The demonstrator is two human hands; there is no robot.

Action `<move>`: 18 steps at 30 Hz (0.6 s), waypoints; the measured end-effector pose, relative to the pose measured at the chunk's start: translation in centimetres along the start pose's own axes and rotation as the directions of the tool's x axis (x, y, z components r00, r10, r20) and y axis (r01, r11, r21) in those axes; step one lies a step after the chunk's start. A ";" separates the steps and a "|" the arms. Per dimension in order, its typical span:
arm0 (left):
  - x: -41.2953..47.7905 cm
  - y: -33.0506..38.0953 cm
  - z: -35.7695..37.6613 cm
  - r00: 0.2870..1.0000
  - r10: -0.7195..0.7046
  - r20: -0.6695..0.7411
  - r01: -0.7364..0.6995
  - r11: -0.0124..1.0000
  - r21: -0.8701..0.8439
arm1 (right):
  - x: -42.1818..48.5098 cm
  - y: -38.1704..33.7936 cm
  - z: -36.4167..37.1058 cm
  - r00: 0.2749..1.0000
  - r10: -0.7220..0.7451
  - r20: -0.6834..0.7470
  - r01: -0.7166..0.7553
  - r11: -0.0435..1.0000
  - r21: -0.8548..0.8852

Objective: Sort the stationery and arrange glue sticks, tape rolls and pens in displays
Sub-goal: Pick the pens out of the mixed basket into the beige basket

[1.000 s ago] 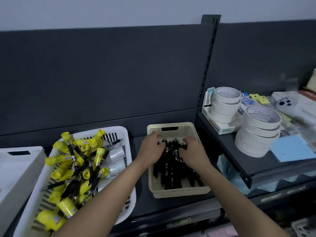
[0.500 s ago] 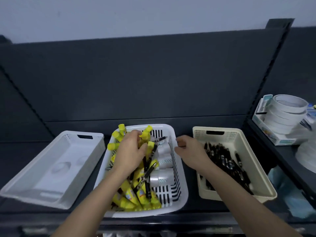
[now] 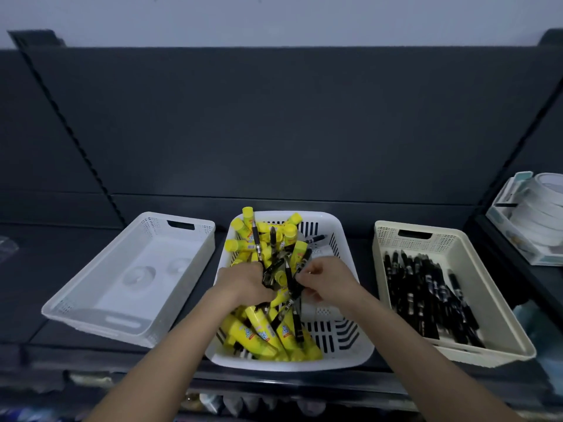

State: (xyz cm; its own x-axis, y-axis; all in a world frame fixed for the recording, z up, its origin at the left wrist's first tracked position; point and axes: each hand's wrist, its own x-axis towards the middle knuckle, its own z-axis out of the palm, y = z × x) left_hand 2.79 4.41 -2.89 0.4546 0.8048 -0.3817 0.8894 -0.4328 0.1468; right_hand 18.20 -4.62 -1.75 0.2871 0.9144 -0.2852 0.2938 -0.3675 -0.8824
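A white slotted basket [image 3: 344, 239] in the middle holds a jumble of yellow glue sticks [image 3: 259, 333] and black pens [image 3: 275, 269]. Both hands are inside it. My left hand [image 3: 243, 284] grips a bunch of black pens at the centre of the pile. My right hand [image 3: 327, 278] pinches pens in the same bunch from the right, fingers curled. A cream basket [image 3: 499, 309] on the right holds several sorted black pens [image 3: 426, 293] lying lengthwise. Whether any tape rolls lie in the middle basket cannot be seen.
A shallow white basket [image 3: 91, 287] stands at the left with nothing in it. Stacked white tape rolls [image 3: 539, 214] sit in a box on the raised dark shelf at far right. A dark back panel rises behind the baskets.
The view has swung further left. My right hand moved from the gap between baskets into the middle basket, and both hands now close on pens at its centre.
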 end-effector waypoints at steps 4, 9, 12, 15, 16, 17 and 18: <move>1.5 0.1 0.0 0.998 0.001 0.058 0.007 0.991 -0.133 | 0.3 -0.6 0.0 0.992 -0.024 -0.122 0.036 0.994 0.102; 2.0 -0.8 0.5 0.993 0.055 0.102 -0.019 0.945 -0.327 | 1.1 -0.8 -0.9 0.979 0.054 -0.198 0.008 0.954 0.298; 1.7 -1.0 0.0 0.985 0.089 0.150 -0.005 0.874 -0.486 | 1.5 -0.9 -1.0 0.972 0.113 -0.204 -0.021 0.914 0.406; 1.3 -0.2 -0.1 0.985 0.053 0.162 0.004 0.943 -0.334 | 1.8 -1.2 -1.0 0.971 0.152 -0.183 -0.040 0.862 0.505; 1.2 0.2 0.0 0.987 0.035 0.157 0.011 0.959 -0.282 | 1.8 -1.3 -1.0 0.970 0.159 -0.182 -0.041 0.851 0.523; 1.2 0.4 0.2 0.989 0.021 0.149 0.017 0.968 -0.251 | 1.8 -1.4 -0.9 0.968 0.167 -0.187 -0.041 0.841 0.539; 1.2 0.6 0.3 0.990 0.013 0.138 0.020 0.972 -0.235 | 1.9 -1.5 -0.9 0.965 0.177 -0.196 -0.039 0.830 0.557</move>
State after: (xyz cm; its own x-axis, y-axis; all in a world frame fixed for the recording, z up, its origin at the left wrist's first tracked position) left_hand 3.84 4.97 -3.53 0.4550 0.7356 -0.5018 0.8846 -0.3088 0.3495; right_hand 19.12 -2.52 -0.61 0.5075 0.7839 -0.3578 -0.2749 -0.2463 -0.9294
